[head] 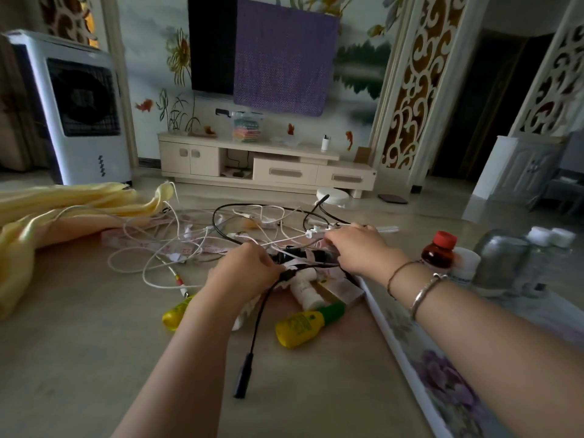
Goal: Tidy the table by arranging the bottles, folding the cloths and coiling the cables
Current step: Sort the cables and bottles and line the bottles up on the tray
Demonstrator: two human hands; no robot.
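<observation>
Fingers of both the left hand and right hand curl around tangled cables mid-table. Pulling risks tightening knots. It could also drag the yellow bottle.

Dim, flat indoor light throughout — no hard shadows anywhere on the table. Brightest at upper left, where warm yellow glows through the carved screen; darkest in the doorway at right, nearly black. Soft sheen on the yellow cloth and a faint glint on the metal cup. Strong wide-angle bending toward the edges — pillars and air cooler lean outward, forearms swell near the bottom. Slightly soft and smeared overall, with the floral mat at lower right blurred most and the far wall muddy with noise.
</observation>
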